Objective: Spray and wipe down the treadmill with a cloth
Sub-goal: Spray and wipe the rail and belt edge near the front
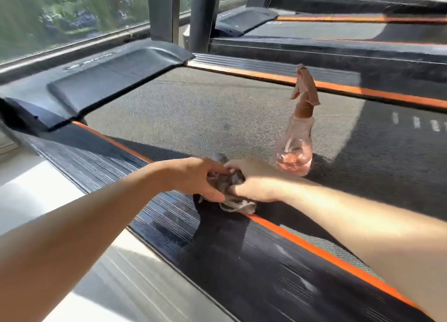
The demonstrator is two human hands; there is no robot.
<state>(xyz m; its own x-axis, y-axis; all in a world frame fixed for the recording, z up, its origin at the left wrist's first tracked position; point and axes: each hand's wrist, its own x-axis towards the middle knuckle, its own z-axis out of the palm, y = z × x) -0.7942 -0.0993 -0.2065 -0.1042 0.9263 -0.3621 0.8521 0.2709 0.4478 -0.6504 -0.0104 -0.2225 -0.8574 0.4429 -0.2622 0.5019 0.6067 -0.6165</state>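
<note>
One cloth (238, 205) between left hand (193, 177) and right hand (257, 181)

Brightly lit by hard daylight from the window (60, 19) at upper left, blown out on the floor (31, 200), crossed by sharp shadows on the treadmill (217, 244), motion-smeared beyond the glass, bowed by wide-angle distortion toward the edges.

Sunlight is pouring through the big window (72, 11) on the left, with blurred greenery showing behind the glass, and is glaring off the pale floor (31, 191). Dark uprights (160, 9) are standing near the window, and a neighbouring treadmill (326, 31) is lying alongside, farther off.
</note>
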